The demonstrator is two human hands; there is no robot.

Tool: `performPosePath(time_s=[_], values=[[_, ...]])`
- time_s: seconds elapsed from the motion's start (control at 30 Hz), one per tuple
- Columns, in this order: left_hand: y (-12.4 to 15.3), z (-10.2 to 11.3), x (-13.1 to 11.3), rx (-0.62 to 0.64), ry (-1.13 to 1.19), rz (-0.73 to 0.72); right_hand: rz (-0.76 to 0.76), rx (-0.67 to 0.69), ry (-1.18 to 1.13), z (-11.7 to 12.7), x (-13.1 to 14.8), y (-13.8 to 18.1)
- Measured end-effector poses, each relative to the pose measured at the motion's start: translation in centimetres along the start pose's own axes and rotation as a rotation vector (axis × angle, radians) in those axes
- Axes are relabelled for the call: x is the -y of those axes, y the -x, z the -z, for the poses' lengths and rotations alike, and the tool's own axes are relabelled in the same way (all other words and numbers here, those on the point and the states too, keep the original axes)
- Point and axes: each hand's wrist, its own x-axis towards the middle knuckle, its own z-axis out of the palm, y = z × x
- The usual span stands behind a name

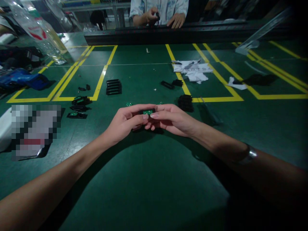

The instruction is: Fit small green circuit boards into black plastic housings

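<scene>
Green matting (149, 179) with yellow painted lines (101, 80) covered the work table. Both hands met over the middle of it, just above the surface. The left hand (125, 123) and the right hand (172, 120) were closed together on one small black part with a green board inside (147, 112), and the fingertips of both hands pinched it from its two ends. The part was held between the hands, not lying on the mat.

Behind the hands stood a stack of black parts (114, 87), and a second black stack (185, 102) was near the right hand. To the left lay several open black cases with green boards (79, 107). White crumpled paper (193, 70) lay further back, on a yellow line. At the far edge of the table, behind a dark rail (183, 33), another person's hands (166, 19) held a small dark thing.
</scene>
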Motion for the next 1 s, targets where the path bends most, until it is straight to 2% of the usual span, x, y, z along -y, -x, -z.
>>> performPosePath(time_s=[0.27, 0.53, 0.87, 1.0], values=[[-0.1, 0.0, 0.1, 0.018, 0.020, 0.019, 0.005, -0.011, -0.001, 0.1, -0.1, 0.0], [0.3, -0.4, -0.4, 0.015, -0.039, -0.054, 0.033, -0.007, -0.017, 0.1, -0.2, 0.0], [0.6, -0.8, 0.5, -0.163, -0.315, -0.307, 0.036, -0.138, 0.027, -0.5, -0.1, -0.3], [0.8, -1.1, 0.4, -0.201, -0.417, -0.427, 0.040, -0.131, 0.050, -0.7, 0.1, -0.3]])
